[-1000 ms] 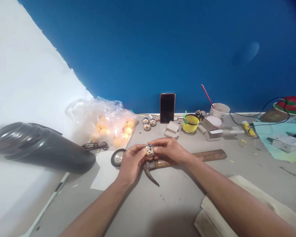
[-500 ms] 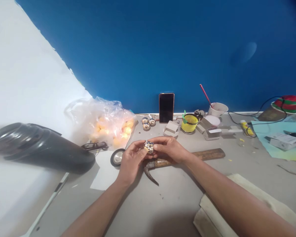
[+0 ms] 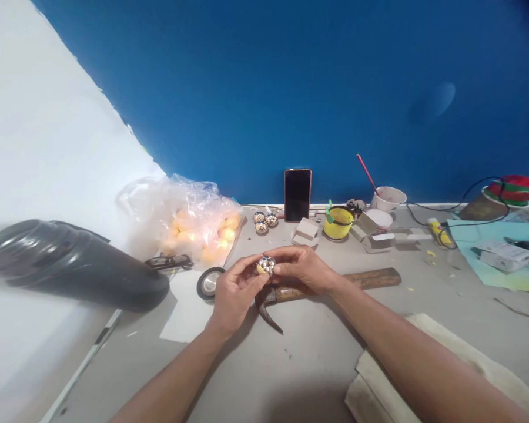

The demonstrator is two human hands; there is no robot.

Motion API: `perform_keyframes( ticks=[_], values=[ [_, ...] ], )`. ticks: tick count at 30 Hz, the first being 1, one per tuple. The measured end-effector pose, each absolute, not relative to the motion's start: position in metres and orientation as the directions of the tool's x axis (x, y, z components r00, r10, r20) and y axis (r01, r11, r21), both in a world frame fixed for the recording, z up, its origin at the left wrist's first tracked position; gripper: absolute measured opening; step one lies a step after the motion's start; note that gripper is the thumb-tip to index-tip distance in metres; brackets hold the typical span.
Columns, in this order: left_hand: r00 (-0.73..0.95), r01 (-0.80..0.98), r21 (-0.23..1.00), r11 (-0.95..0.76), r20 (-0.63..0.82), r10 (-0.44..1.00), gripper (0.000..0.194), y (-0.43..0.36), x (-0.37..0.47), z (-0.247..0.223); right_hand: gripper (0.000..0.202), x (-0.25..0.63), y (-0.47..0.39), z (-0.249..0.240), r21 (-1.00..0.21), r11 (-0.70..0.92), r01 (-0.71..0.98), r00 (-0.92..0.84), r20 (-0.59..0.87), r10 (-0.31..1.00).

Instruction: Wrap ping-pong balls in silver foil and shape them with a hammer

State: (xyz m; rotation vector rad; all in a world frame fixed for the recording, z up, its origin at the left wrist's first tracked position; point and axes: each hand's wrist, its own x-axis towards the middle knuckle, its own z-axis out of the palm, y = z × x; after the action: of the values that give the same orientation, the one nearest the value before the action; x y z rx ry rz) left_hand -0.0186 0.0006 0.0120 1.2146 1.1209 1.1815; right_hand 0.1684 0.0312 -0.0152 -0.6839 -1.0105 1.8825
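Between my two hands is a small ball covered in shiny mirror-like pieces, with a yellowish patch at its lower left. My left hand grips it from the left with thumb and fingers. From the right, my right hand pinches the same ball. Under and behind my hands lies a hammer with a wooden handle; its curved claw points toward me. Three similar shiny balls sit together farther back. A round black-rimmed disc is on white paper beside my left hand.
A phone leans on the blue wall. Left are a plastic bag of orange balls, glasses and a dark cylinder. Right are a yellow tub, small open boxes, a white cup and a folded cloth.
The ball has turned slightly between my fingers, and the yellowish patch shows more at its lower left. My left thumb has shifted a little lower. The view has moved slightly.
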Motion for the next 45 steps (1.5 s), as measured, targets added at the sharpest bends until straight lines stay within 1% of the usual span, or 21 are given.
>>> perform_keyframes(
  ticks=[3, 8, 14, 20, 27, 32, 34, 36, 40, 43, 45],
  values=[
    [0.069, -0.025, 0.999, -0.021, 0.023, 0.997, 0.037, 0.000, -0.018, 0.012, 0.046, 0.168, 0.030, -0.014, -0.862, -0.277, -0.424, -0.461, -0.058, 0.886],
    [0.055, 0.008, 0.999, -0.045, 0.045, 0.997, 0.036, 0.000, -0.018, 0.010, 0.045, 0.166, 0.028, -0.012, -0.846, -0.267, -0.461, -0.457, -0.032, 0.889],
    [0.044, 0.077, 0.994, -0.075, 0.072, 0.996, 0.034, 0.000, -0.019, 0.008, 0.042, 0.165, 0.028, -0.011, -0.860, -0.261, -0.438, -0.425, -0.058, 0.903],
    [0.046, 0.098, 0.988, -0.117, 0.113, 0.993, 0.033, 0.000, -0.018, 0.009, 0.043, 0.164, 0.027, -0.011, -0.866, -0.246, -0.435, -0.404, -0.056, 0.913],
    [0.059, 0.134, 0.969, -0.206, 0.200, 0.978, 0.031, 0.001, -0.021, 0.005, 0.043, 0.163, 0.027, -0.012, -0.898, -0.181, -0.400, -0.375, -0.020, 0.927],
    [0.084, 0.146, 0.963, -0.228, 0.218, 0.972, 0.032, 0.004, -0.024, 0.000, 0.040, 0.162, 0.025, -0.007, -0.884, -0.197, -0.424, -0.384, -0.021, 0.923],
    [0.095, 0.141, 0.964, -0.226, 0.214, 0.972, 0.033, 0.005, -0.025, -0.001, 0.039, 0.161, 0.024, -0.006, -0.878, -0.190, -0.438, -0.385, -0.008, 0.923],
    [0.104, 0.127, 0.969, -0.212, 0.199, 0.974, 0.033, 0.007, -0.027, -0.001, 0.039, 0.160, 0.024, -0.007, -0.891, -0.147, -0.428, -0.359, 0.018, 0.933],
    [0.103, 0.080, 0.990, -0.113, 0.104, 0.989, 0.038, 0.008, -0.029, 0.002, 0.047, 0.158, 0.024, -0.010, -0.930, -0.083, -0.359, -0.290, 0.027, 0.957],
    [0.128, 0.029, 1.000, -0.010, 0.006, 0.992, 0.041, 0.009, -0.029, 0.004, 0.036, 0.158, 0.023, -0.009, -0.960, 0.008, -0.279, -0.278, 0.089, 0.956],
    [0.144, -0.006, 0.999, 0.036, -0.035, 0.989, 0.042, 0.010, -0.029, 0.003, 0.030, 0.159, 0.022, -0.008, -0.967, 0.055, -0.248, -0.283, 0.127, 0.951]
  ],
)
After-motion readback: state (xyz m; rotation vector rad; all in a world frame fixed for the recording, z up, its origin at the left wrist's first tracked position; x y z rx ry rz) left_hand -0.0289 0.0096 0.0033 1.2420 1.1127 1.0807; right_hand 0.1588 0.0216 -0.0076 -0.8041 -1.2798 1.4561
